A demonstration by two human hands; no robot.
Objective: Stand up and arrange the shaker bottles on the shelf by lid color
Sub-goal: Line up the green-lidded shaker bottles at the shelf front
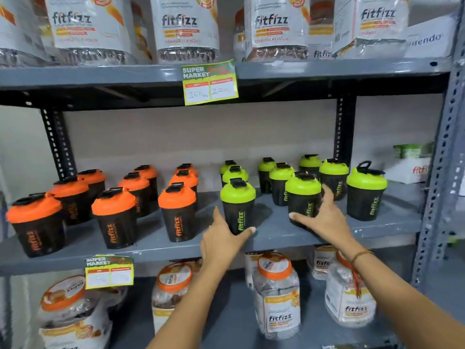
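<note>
On the grey middle shelf [156, 244] stand several black shaker bottles, orange-lidded ones [177, 212] on the left half and green-lidded ones [366, 191] on the right half, all upright. My left hand [222, 238] cups the base of the front green-lidded shaker [237, 205], thumb and fingers spread around it. My right hand [324, 217] wraps the side of another green-lidded shaker [303, 195] to its right, fingers behind it and thumb in front.
The top shelf holds large Fitfizz jars [187, 28] with a price tag [210, 81] hanging from its edge. More jars [276, 295] fill the shelf below. A white box [409, 170] sits at the far right, beside the perforated upright [442, 157].
</note>
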